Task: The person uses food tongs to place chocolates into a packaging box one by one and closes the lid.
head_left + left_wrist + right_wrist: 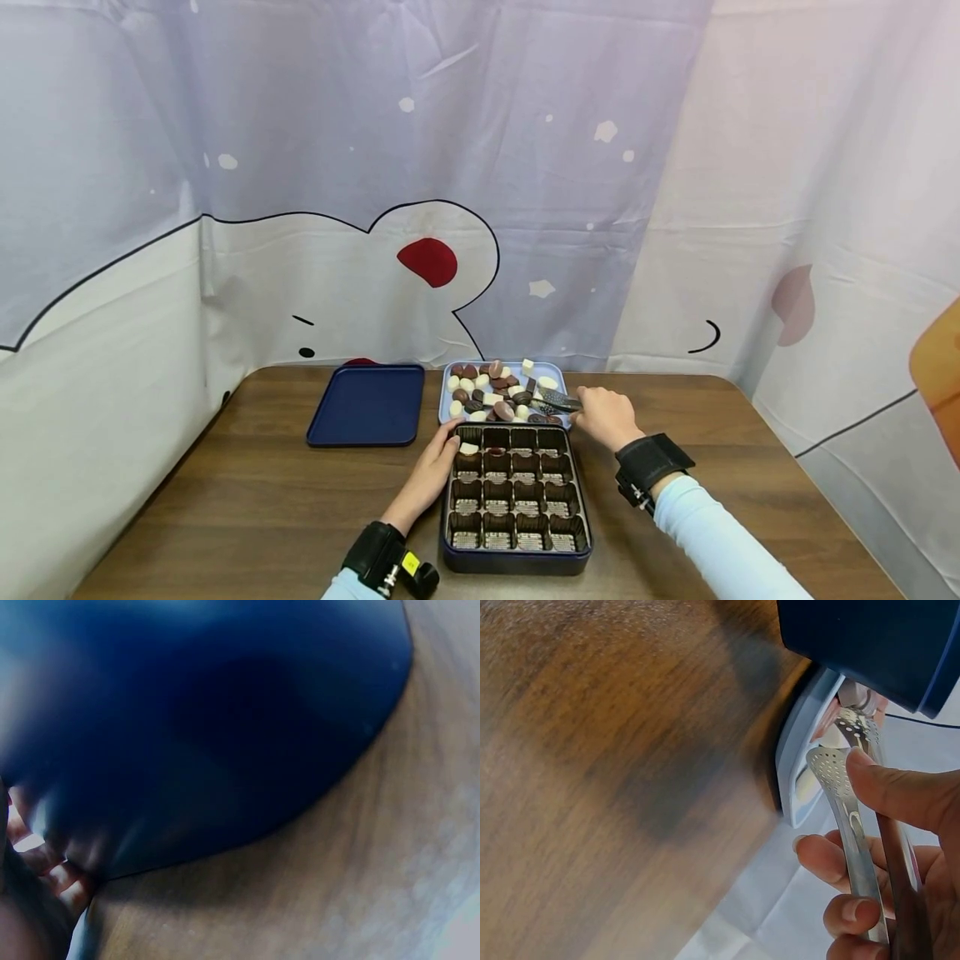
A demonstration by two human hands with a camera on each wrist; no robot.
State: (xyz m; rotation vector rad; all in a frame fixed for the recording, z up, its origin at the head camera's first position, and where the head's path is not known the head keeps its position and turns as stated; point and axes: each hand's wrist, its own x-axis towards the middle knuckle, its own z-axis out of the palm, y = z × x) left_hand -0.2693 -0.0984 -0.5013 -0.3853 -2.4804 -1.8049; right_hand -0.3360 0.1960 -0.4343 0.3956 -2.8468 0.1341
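A dark blue box (517, 563) holds a black divided insert with rows of square compartments. In its back row lie a white chocolate (468, 448) at the left and a dark reddish-brown piece beside it. My left hand (429, 471) holds the box at its back left corner, thumb over the rim; the left wrist view shows fingers against the blue wall. My right hand (609, 417) grips metal tongs (859, 859) with perforated tips, their two arms apart. The tips are over the right side of a light blue tray (444, 407) of chocolates; whether they touch a piece is unclear.
A dark blue lid (365, 406) lies flat on the wooden table (300, 517), left of the tray. The tray stands just behind the box, heaped with white, milk and dark pieces. A printed curtain (337, 275) hangs along the table's back edge.
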